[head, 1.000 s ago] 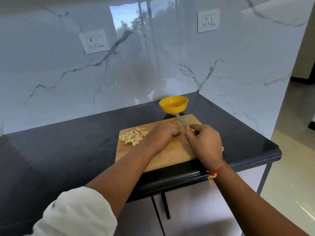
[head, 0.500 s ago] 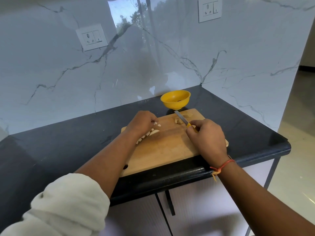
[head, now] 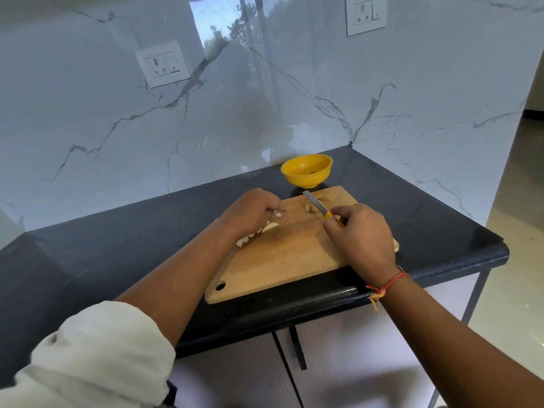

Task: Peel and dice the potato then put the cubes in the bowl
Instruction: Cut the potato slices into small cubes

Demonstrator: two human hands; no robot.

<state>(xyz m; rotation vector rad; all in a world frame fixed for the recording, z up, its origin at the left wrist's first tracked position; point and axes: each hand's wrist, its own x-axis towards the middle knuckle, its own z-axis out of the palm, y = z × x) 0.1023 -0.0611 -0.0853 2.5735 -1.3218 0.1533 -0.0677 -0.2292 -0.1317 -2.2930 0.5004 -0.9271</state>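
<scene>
Right hand [head: 359,234] fisted round the knife [head: 316,204], blade angled over the uncut pieces [head: 309,208]. It's poised, I'd say, for the next chop. Left hand [head: 253,210] is curled down over the cubes [head: 270,227] at the board's [head: 282,260] left side, probably herding them clear; pinching any? Can't tell. Bowl [head: 306,179] waits just beyond the board.

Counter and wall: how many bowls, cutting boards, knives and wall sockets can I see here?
Bowl: 1
Cutting board: 1
Knife: 1
Wall sockets: 2
Total: 5
</scene>
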